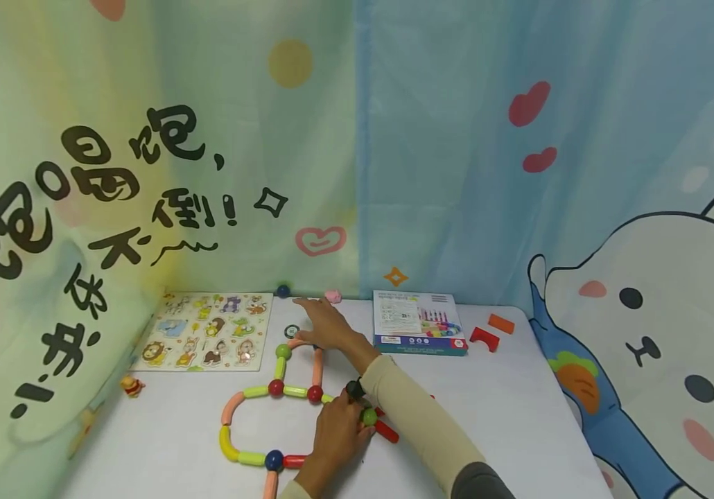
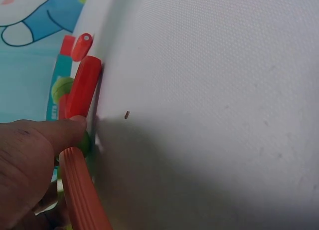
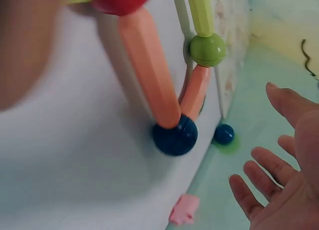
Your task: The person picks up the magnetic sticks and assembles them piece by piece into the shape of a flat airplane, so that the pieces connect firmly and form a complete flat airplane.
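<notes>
A flat figure of coloured rods and balls lies on the white table. My left hand [image 1: 340,431] is at its right side, with the thumb and fingers round a green ball [image 2: 85,143]. A red rod [image 2: 83,88] and an orange rod [image 2: 83,190] meet there. My right hand [image 1: 327,326] reaches over the top of the figure, its fingers spread and holding nothing. In the right wrist view this hand [image 3: 279,175] is apart from a dark blue ball [image 3: 174,135] that joins two orange rods. A light green ball [image 3: 208,49] sits beyond.
An animal picture board [image 1: 207,333] lies at the back left, with a small bear figure [image 1: 132,386] before it. A toy box [image 1: 419,326] and red pieces [image 1: 484,339] lie at the back right. A loose blue ball [image 1: 283,291] and a pink toy [image 1: 333,296] stand along the back edge.
</notes>
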`<state>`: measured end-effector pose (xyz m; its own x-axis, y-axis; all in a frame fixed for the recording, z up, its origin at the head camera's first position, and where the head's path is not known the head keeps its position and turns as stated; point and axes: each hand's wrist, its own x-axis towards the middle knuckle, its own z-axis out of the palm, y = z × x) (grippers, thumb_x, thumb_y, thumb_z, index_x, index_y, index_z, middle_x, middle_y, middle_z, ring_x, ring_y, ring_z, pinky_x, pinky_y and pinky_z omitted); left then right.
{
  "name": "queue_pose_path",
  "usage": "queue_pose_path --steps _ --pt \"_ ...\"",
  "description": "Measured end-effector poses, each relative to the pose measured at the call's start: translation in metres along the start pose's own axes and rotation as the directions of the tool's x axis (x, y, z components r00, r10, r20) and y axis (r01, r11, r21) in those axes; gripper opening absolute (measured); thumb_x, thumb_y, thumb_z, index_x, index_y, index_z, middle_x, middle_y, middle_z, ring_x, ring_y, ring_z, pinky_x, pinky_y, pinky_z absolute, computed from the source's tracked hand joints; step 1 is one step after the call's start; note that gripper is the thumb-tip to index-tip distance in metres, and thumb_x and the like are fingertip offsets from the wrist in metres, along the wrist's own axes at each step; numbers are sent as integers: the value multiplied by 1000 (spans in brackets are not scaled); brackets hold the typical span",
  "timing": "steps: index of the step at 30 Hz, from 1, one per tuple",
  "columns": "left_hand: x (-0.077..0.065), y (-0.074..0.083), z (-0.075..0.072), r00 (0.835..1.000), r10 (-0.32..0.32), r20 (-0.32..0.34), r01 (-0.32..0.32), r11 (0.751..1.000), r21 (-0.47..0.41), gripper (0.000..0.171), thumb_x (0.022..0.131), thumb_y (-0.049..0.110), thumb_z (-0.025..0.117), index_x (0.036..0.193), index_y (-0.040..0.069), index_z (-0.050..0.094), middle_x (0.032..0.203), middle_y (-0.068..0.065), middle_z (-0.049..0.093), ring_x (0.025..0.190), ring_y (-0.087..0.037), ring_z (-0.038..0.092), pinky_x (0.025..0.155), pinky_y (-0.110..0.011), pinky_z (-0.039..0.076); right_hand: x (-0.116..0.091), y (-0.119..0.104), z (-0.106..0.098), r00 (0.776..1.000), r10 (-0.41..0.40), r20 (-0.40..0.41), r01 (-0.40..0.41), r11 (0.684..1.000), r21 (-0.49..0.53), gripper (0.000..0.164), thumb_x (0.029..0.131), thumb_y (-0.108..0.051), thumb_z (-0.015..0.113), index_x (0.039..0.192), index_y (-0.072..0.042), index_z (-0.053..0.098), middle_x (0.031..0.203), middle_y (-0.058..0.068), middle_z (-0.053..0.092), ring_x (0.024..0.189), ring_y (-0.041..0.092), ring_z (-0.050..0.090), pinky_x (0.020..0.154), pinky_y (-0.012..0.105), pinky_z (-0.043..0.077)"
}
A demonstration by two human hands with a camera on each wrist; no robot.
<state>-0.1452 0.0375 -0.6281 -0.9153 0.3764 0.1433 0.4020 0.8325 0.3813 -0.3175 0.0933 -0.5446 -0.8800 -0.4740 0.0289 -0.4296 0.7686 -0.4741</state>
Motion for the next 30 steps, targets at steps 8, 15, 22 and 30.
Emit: queue_pose_path --steps 8,15,22,30 --pt "1 -3 1 999 35 -40 -34 999 25 40 80 39 92 108 15 78 98 -1 63 76 -13 55 69 -33 48 51 -6 15 998 29 60 -21 992 -127 87 99 -38 76 169 -18 27 173 0 36 152 26 42 122 43 38" --pt "-5 2 0 987 56 -150 -48 997 52 35 80 35 89 102 12 74 103 -3 66 83 -22 66 73 -41 55 75 -11 21 995 64 74 -55 992 -115 87 100 -35 76 169 -17 27 174 -1 34 152 28 39 122 44 38" --pt "-9 4 11 940 78 -332 -85 996 -5 18 84 23 78 91 12 66 87 -3 68 81 -22 68 66 -38 54 93 -9 32 989 119 90 -101 979 -179 79 102 -33 72 168 -20 29 170 -1 41 152 27 39 120 47 40" --pt "-7 3 11 940 54 -338 -57 998 1 22 83 28 80 86 13 63 82 0 63 74 -20 65 61 -37 51 93 0 39 997 65 -37 -71 980 -187 64 100 -19 72 159 -17 46 156 2 58 138 27 52 110 44 48"
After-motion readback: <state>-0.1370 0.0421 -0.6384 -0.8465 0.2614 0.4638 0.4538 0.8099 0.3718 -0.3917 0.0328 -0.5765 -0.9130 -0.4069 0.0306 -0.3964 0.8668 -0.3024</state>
